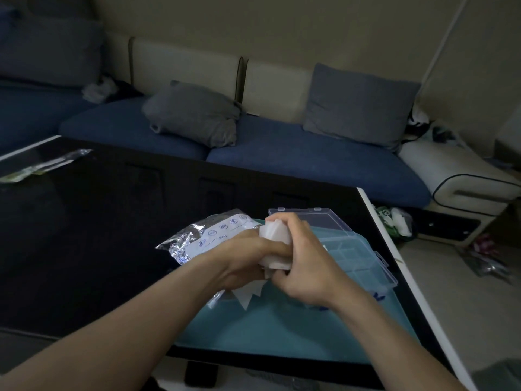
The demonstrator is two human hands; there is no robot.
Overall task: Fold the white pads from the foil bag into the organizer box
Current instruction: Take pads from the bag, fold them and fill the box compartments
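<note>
Foil bag lies on the dark glossy table, at 9 o'clock from the hands; its white label panel carries a row of small blue round symbols and one word that reads "Date", seen upside down from the head view; other print too small to read. The silver crinkled end of the bag points toward 8 o'clock. Left hand and right hand are together over the table, both clamped on a wad of white pads: right fingers curl over its top, left fingers wrap it from below and the side. White pointed corners of pad material hang beneath the hands, above a teal mat that covers the near right part of the table. Organizer box, clear plastic with blue tint, sits on the mat at 3 o'clock from the hands, partly behind the right hand; its clear lid stands open toward 12 o'clock. Several divided compartments are visible inside; contents cannot be told in the dim light. A flat clear packet with green print lies at the far left edge of the table, at 10 o'clock; writing illegible. Behind the table, at 12 o'clock, a blue sofa bears two grey cushions.
</note>
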